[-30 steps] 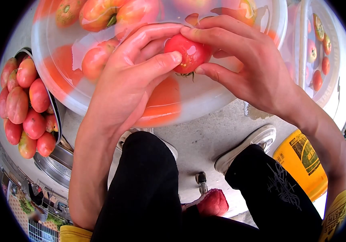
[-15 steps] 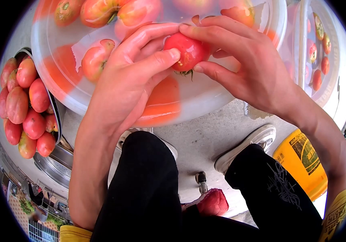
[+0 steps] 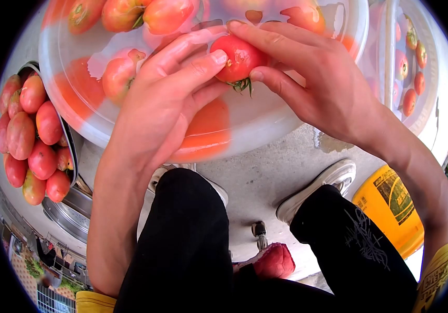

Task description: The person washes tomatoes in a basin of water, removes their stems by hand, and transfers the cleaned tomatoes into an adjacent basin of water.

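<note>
A red tomato (image 3: 242, 57) with a green stem end is gripped between both hands, over a wide translucent tub (image 3: 265, 140) of water. My left hand (image 3: 174, 88) holds its left side, thumb pressed on the skin near small pale specks. From the right, my right hand (image 3: 307, 73) grips it with thumb below and fingers over the top. The green stem end points down toward me. Several other tomatoes sit in the tub's water, including one (image 3: 117, 78) just left of my left hand and another (image 3: 167, 15) at the back.
At left stands a container heaped with tomatoes (image 3: 20, 135), with a metal pan (image 3: 67, 216) beneath it. A second translucent tub (image 3: 427, 99) with tomatoes is at right. A yellow bucket (image 3: 391, 208) stands near my right leg. Between my legs is a red cushion (image 3: 275, 261).
The held tomato has tilted and moved slightly upward, and more of its green stem end shows. Both hands stay on it. The whole view has shifted slightly.
</note>
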Motion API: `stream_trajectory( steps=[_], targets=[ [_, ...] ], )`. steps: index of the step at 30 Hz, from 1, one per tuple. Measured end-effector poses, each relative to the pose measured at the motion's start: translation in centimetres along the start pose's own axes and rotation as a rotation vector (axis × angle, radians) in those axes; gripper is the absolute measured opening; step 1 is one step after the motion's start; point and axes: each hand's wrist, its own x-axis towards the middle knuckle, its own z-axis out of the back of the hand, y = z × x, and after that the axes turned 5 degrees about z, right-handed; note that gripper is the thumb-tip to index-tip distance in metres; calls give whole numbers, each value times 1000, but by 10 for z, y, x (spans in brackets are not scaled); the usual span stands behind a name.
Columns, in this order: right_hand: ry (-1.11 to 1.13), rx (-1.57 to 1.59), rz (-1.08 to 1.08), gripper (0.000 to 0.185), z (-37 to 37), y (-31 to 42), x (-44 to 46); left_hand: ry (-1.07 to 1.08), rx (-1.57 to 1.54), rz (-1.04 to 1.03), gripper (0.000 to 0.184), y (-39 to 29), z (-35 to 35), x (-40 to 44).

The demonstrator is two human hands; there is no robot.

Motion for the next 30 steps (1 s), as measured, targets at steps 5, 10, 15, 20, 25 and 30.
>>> stream_trajectory(
  steps=[5,10,15,20,25,30],
  targets=[
    [-1,4,-3,48,-2,2,-1,-40,21,21,48,-1,-2,-2],
    [24,-38,-13,48,-2,3,-2,-69,19,28,47,-2,-6,-2],
    [19,-28,-14,47,-3,3,-2,-19,29,25,45,-2,-3,0],
    [25,-23,-20,47,-4,4,-3,-53,22,35,42,-2,-5,-1],
    [42,-27,-26,48,-3,4,-2,-54,38,33,42,-3,-5,-1],
    [16,-33,-14,48,-5,4,-3,-32,36,23,42,-2,-4,0]
  ],
)
